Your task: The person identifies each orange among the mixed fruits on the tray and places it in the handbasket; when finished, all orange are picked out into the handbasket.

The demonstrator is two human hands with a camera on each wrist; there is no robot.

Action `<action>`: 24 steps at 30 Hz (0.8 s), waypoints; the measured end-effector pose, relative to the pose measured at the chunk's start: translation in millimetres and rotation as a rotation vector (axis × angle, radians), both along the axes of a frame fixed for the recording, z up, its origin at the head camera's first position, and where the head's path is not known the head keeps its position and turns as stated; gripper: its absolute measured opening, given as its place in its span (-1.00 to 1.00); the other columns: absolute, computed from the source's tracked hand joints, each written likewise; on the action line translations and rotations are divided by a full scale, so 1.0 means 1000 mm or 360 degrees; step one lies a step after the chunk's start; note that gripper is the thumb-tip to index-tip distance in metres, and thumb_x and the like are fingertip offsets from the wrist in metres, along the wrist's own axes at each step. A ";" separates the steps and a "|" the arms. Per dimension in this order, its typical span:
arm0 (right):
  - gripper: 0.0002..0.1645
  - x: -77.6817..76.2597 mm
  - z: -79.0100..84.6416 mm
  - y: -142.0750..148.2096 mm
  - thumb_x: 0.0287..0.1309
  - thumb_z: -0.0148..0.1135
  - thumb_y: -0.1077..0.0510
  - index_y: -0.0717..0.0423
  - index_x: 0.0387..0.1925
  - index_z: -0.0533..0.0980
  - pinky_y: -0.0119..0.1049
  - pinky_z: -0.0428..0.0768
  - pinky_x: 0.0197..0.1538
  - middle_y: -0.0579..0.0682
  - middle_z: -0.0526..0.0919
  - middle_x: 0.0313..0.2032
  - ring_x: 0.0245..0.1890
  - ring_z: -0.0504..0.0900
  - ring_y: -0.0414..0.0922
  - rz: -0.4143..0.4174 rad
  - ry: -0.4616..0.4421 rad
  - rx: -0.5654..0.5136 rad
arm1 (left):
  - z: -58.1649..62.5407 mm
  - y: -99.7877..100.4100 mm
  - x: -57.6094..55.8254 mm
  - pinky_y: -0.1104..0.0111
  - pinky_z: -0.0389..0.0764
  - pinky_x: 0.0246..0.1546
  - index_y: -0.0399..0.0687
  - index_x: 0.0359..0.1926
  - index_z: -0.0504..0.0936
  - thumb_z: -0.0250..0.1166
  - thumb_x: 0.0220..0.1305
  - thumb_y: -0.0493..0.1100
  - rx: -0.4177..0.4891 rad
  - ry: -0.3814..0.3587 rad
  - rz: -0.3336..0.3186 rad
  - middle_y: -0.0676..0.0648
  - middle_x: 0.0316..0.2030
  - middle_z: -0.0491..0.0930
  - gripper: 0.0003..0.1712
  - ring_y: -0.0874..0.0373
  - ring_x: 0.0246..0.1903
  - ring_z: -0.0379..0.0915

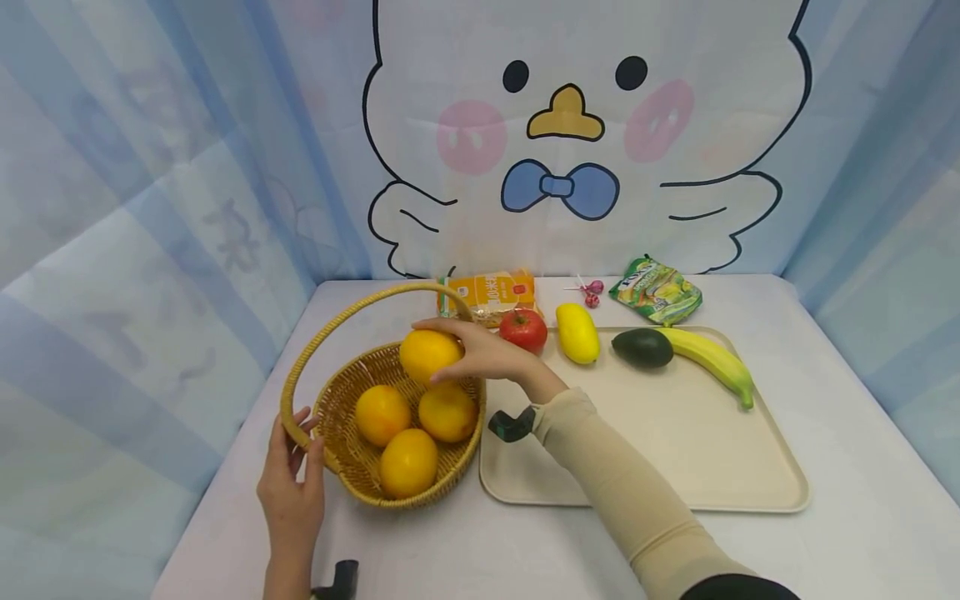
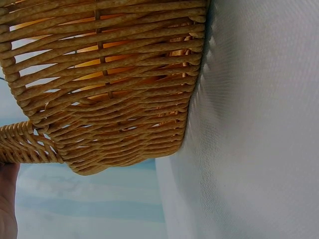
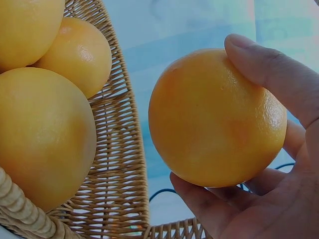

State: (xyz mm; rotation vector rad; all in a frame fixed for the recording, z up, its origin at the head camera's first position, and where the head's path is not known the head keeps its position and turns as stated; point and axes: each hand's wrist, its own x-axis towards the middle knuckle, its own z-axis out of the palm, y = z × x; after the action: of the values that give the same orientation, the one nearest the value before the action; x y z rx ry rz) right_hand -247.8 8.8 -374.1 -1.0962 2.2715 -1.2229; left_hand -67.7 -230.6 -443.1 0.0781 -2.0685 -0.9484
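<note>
My right hand (image 1: 487, 354) grips an orange (image 1: 427, 357) over the far right part of a wicker basket (image 1: 345, 392). In the right wrist view the thumb lies on one side of this orange (image 3: 214, 119) and the fingers curl round the other. Several more oranges lie inside the basket, one orange (image 1: 408, 463) nearest the front. My left hand (image 1: 292, 492) holds the lower left end of the basket's arched handle (image 1: 300, 367), thumb on one side and fingers on the other. The left wrist view shows the basket's woven side (image 2: 119, 99) resting on the white tabletop.
Right of the basket is a beige tray (image 1: 675, 467). At its back are a red apple (image 1: 523, 331), a yellow mango (image 1: 577, 333), a dark green avocado (image 1: 642, 348) and a banana (image 1: 708, 358). Behind lie an orange packet (image 1: 491, 293), lollipops (image 1: 592, 293) and a green bag (image 1: 656, 290).
</note>
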 end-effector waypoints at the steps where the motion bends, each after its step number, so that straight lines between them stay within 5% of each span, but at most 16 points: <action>1: -0.15 0.000 0.000 0.000 -0.04 0.41 -0.08 -0.49 0.29 0.23 -0.11 0.43 0.30 -0.16 0.29 0.34 0.18 0.38 -0.12 -0.0001 0.0000 0.0001 | 0.000 0.000 0.000 0.83 0.33 0.04 -0.10 0.35 0.26 0.24 0.16 -0.44 -0.0002 0.0005 -0.0002 -0.20 0.08 0.55 -0.27 0.66 0.05 0.32; 24: -0.14 -0.013 -0.017 -0.019 -0.03 0.41 -0.01 -0.31 0.32 0.24 -0.09 0.37 0.34 -0.09 0.27 0.36 0.23 0.35 -0.09 -0.0033 0.0013 0.0155 | -0.001 -0.002 -0.001 0.82 0.35 0.04 -0.18 0.33 0.28 0.24 0.12 -0.50 -0.0009 0.0063 -0.0035 -0.26 0.05 0.56 -0.27 0.65 0.04 0.34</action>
State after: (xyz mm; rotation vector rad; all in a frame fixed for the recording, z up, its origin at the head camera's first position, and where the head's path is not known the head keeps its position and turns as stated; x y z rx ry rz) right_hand -261.0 -10.2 -390.8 -1.0468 2.3274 -1.1045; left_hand -68.6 -232.7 -444.4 0.0328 -2.0393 -0.9500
